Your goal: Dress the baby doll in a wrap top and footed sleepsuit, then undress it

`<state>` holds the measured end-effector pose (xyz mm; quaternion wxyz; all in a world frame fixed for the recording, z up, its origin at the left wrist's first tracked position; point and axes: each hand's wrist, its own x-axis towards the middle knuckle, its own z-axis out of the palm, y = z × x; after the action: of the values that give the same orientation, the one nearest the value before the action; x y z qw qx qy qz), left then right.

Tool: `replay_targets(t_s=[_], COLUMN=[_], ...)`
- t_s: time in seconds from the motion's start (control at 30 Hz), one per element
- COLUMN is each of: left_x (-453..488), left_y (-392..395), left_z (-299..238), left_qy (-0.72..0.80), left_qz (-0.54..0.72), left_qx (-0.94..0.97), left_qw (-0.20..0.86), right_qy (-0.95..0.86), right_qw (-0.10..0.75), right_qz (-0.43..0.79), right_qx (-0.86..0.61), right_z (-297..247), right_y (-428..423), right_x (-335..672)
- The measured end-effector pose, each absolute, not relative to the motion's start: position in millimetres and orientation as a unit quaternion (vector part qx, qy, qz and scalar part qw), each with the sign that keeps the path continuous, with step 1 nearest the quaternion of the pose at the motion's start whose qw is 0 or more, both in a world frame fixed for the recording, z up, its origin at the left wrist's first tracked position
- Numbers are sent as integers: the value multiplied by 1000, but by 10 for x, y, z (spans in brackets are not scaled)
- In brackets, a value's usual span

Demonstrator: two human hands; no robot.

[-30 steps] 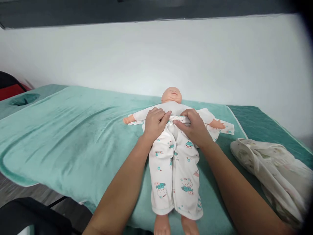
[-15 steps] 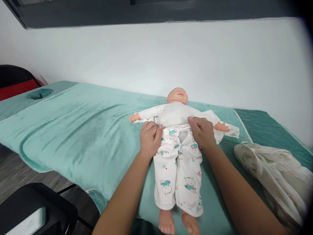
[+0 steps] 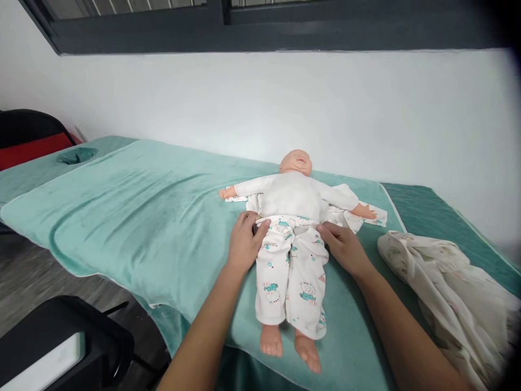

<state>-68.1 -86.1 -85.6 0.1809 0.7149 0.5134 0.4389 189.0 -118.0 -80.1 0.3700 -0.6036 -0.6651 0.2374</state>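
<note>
The pants (image 3: pixel 291 271) are on the doll (image 3: pixel 291 206), which lies on the cover (image 3: pixel 163 212) with its feet (image 3: pixel 271 340) close to the near edge. The two hands are apart, one at each hip: the right hand (image 3: pixel 345 248) pinches the cloth by the waistband (image 3: pixel 299 221) between thumb and finger, while the left hand (image 3: pixel 245 243) has its thumb over the other side (its fingertips are partly hidden, so I cannot tell whether it grips). To settle the waist well, I would draw both sides evenly, thumbs level, keep the top (image 3: pixel 285 191) flat where the waistband meets it, and smooth the front, where a pale gap shows just below. A light, even pull should avoid twisting one leg; the cuffs (image 3: pixel 271 319) look slightly uneven. The doll is on its back, its head (image 3: pixel 295 162) toward the wall (image 3: pixel 203 98) and its toes toward the person. Its long axis, and that of the pants, runs nearly straight away from the person, with the arms (image 3: pixel 253 185) spread wide across it
</note>
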Motion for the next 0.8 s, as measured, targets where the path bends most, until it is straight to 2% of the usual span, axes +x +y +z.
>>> replay_targets(t_s=[0.17,0.3,0.4,0.6,0.8], left_x=[-632,-552,-488,-404,-530], left_y=[-878,-770,-597,-276,-704], left_z=[-848,-787,-753,-772,-801], left_qy=[532,512,500,482,478], left_qz=[429,452,468,477,482], left_qx=[700,688,685,700,707], left_qw=[205,244,250,223,200], right_qy=[-666,-617,-597,-608,-615], right_qw=[379,414,428,435,427], right_qz=[345,349,321,188,124], right_qx=[-542,-570,-598,-637,-651], right_z=[-838,-834,-824,-824,-868], right_y=[-1333,-1279,-1166,-1026,-1069], right_x=[1882,1805,1743,1674,1650])
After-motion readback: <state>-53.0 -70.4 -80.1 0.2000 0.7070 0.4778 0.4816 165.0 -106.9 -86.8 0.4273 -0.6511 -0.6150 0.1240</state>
